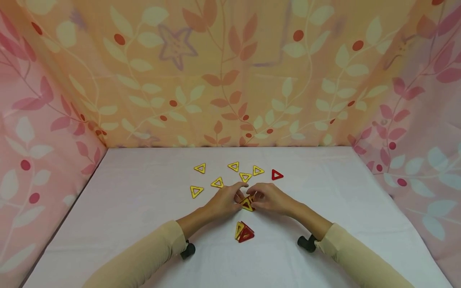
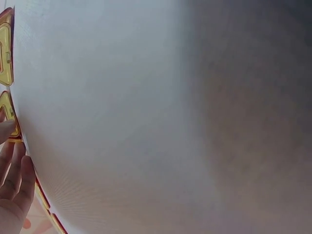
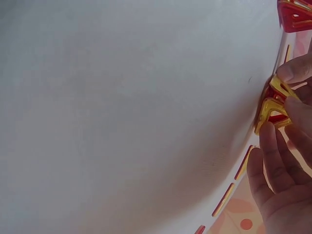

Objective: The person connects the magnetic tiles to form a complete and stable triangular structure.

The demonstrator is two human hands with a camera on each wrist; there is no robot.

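In the head view my left hand (image 1: 225,201) and right hand (image 1: 270,198) meet over the middle of the table, gripping yellow and red triangular tiles (image 1: 247,204) between them. The tiles are hollow-centred and overlap. Fingers partly cover them, so how they are joined is hard to make out. Seen from the right wrist, a yellow tile (image 3: 266,111) is pinched among the fingertips, with red behind it. The left wrist view shows a thumb on a yellow tile (image 2: 14,122). Nearer the person lies a small pile of triangular tiles (image 1: 246,233), red and yellow.
Several yellow triangular tiles (image 1: 196,191) lie scattered beyond the hands, along with one red triangular tile (image 1: 277,175) at their right. A white cloth covers the table (image 1: 119,208). Patterned fabric walls (image 1: 223,72) enclose its back and sides.
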